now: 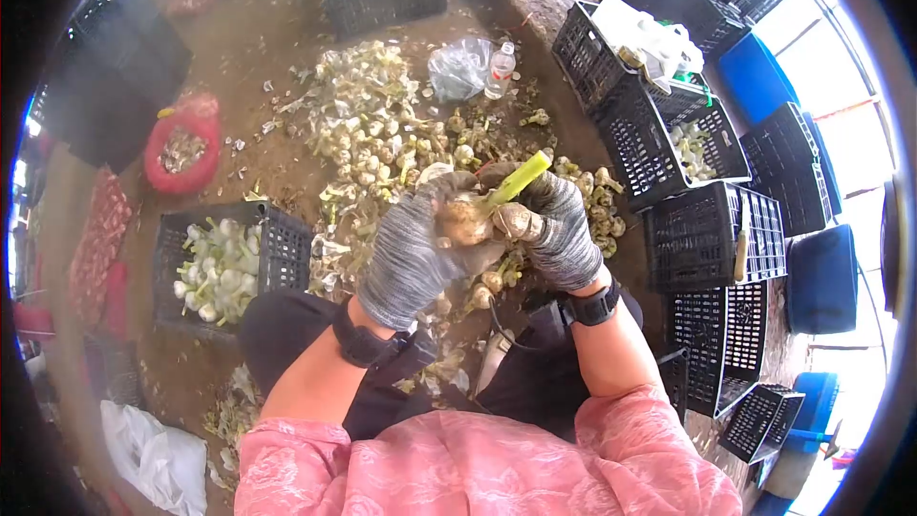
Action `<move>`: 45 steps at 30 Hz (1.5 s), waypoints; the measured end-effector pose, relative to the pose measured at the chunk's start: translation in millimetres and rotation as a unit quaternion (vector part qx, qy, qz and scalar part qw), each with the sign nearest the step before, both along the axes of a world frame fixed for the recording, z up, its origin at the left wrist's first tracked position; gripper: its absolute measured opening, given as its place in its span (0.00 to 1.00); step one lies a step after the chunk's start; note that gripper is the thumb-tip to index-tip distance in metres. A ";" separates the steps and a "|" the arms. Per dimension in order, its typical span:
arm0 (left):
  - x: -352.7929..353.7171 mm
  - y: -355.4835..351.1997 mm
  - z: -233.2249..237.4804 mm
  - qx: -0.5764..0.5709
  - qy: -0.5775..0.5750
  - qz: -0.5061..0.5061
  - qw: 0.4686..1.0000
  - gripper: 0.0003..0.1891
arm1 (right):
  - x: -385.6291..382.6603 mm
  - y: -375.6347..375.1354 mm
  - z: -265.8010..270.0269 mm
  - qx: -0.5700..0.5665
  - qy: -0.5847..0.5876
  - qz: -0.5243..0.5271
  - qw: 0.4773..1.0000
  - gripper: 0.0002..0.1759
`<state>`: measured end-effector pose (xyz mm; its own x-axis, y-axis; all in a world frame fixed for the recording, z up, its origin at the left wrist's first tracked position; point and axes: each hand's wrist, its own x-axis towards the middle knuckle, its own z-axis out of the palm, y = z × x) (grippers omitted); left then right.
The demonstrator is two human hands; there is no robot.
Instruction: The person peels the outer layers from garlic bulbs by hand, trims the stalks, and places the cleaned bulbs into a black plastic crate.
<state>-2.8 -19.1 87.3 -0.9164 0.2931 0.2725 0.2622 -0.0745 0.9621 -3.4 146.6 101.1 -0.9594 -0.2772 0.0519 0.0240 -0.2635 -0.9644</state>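
Both my hands wear grey gloves and meet in front of me around one garlic bulb (465, 223) with a green stem stub (521, 179) pointing up and right. My left hand (411, 244) wraps the bulb from the left side. My right hand (554, 229) is closed at its right side, thumb and fingers by the base of the stem. Beneath and beyond them lies a heap of garlic bulbs (373, 167) with loose skins and roots. A knife (494, 360) with a pale blade lies low between my legs, partly hidden.
To the left stand a black crate (287, 248) of cleaned white garlic and a red mesh bag (158, 172). A clear plastic bag (458, 69) and a bottle (501, 70) lie beyond the heap. Black crates (702, 244) line the right side. Another garlic-filled crate (387, 10) is ahead.
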 end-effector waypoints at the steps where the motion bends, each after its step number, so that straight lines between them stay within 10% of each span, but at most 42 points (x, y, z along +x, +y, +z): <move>1: -0.3 -1.6 -1.1 -0.013 -0.039 0.006 0.999 0.30 | -1.5 2.7 -10.7 -0.007 -0.009 -0.005 1.000 0.26; 15: -13.3 -17.1 -6.6 0.182 -0.315 -0.229 0.903 0.30 | -6.1 13.7 -18.4 0.039 -0.015 -0.005 0.999 0.12; 26: -12.3 -18.6 -22.5 0.160 -0.265 -0.072 0.948 0.24 | -6.5 -0.3 -31.9 0.141 0.116 -0.079 0.980 0.15; 35: -16.9 -26.1 -12.4 0.200 -0.366 -0.142 0.898 0.30 | -0.8 -6.1 -27.7 -0.064 -0.059 -0.052 0.995 0.15; 40: -12.6 -22.9 -14.5 0.113 -0.088 -0.004 0.990 0.28 | 3.4 -3.3 -21.9 -0.048 -0.039 -0.055 0.997 0.14; 45: -15.2 -32.8 -14.0 0.180 -0.215 -0.122 0.952 0.23 | 2.8 -2.6 -21.1 -0.194 -0.141 -0.044 0.970 0.13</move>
<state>-18.0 -51.9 73.3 -0.8822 0.4706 0.0115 -0.2170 -0.4282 0.8773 -0.6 144.0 80.0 -0.9694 -0.2067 -0.1326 0.2344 -0.6177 -0.7507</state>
